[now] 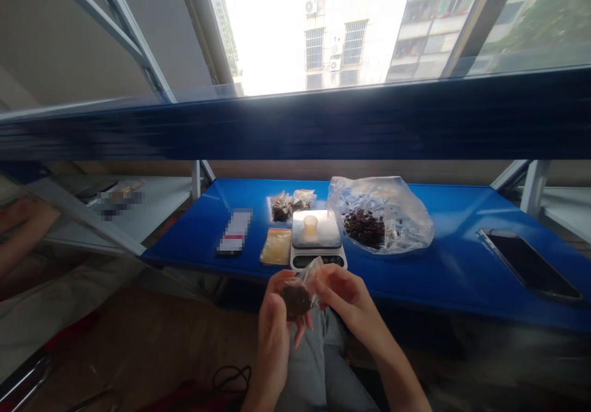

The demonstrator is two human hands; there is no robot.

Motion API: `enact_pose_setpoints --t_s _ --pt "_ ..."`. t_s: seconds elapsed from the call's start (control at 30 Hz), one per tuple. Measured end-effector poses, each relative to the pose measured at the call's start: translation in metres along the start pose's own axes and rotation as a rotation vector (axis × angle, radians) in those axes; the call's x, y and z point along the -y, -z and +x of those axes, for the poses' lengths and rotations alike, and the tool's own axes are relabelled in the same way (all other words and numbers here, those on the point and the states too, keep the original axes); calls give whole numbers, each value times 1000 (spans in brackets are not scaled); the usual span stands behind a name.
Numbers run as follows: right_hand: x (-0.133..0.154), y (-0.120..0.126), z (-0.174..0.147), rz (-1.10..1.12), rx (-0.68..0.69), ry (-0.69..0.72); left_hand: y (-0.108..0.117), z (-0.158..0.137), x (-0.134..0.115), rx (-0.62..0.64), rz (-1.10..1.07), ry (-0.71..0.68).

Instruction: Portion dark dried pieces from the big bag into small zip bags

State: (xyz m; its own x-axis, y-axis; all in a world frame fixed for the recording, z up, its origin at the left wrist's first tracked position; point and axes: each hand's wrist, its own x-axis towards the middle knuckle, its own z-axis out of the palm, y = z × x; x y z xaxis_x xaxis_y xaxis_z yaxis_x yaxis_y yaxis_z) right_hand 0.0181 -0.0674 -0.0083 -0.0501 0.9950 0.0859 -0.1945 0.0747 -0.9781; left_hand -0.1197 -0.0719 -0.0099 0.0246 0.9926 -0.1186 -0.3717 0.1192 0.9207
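Observation:
My left hand (pixel 274 313) is closed around a small clear plastic bag (pixel 298 299) with dark contents, held over my lap in front of the table edge. The fingers of my right hand (pixel 344 289) pinch the bag's upper end. Just beyond my hands stands a white kitchen scale (pixel 299 239) with a small translucent cup (pixel 310 225) on its plate. Left of the scale lies a stack of empty-looking zip bags (pixel 276 247). Behind it are small filled bags (pixel 281 206). To the right, a large clear bag (pixel 409 215) holds many dark reddish pieces (pixel 364 227).
A phone (pixel 530 264) lies on the right of the blue table (pixel 462 264), and a blurred-out phone-like object (pixel 235 232) on the left. A blue beam (pixel 295 125) crosses above the table. At far left, another person's arm (pixel 28 227) is beside a white table (pixel 157 202).

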Motion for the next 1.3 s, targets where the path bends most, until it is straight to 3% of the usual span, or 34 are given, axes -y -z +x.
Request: enact_pose_setpoints --t_s 0.1,0.23,0.5,0.63,0.77,0.87,0.97,1.1,1.3 --pt "3 -2 -2 101 46 -17 7 -2 1 32 46 -80" --pt "0 -2 -3 174 19 -18 15 1 -6 -58 143 -109" --pt "-1 -4 0 257 -22 -125 37 6 -7 -83 97 44" --pt "3 -4 2 286 57 -179 44 11 -6 -114 171 49" --pt "7 -4 1 345 135 -229 42 15 -8 -207 373 -99" --pt "9 -6 0 354 115 -259 34 11 -11 -291 506 -330" --pt "8 -7 -1 333 90 -265 23 1 -14 -172 612 -469" --pt "4 -8 -3 390 153 -245 8 -9 -16 134 620 -317" --pt "2 -6 -7 411 153 -258 -1 -10 -16 179 612 -119"
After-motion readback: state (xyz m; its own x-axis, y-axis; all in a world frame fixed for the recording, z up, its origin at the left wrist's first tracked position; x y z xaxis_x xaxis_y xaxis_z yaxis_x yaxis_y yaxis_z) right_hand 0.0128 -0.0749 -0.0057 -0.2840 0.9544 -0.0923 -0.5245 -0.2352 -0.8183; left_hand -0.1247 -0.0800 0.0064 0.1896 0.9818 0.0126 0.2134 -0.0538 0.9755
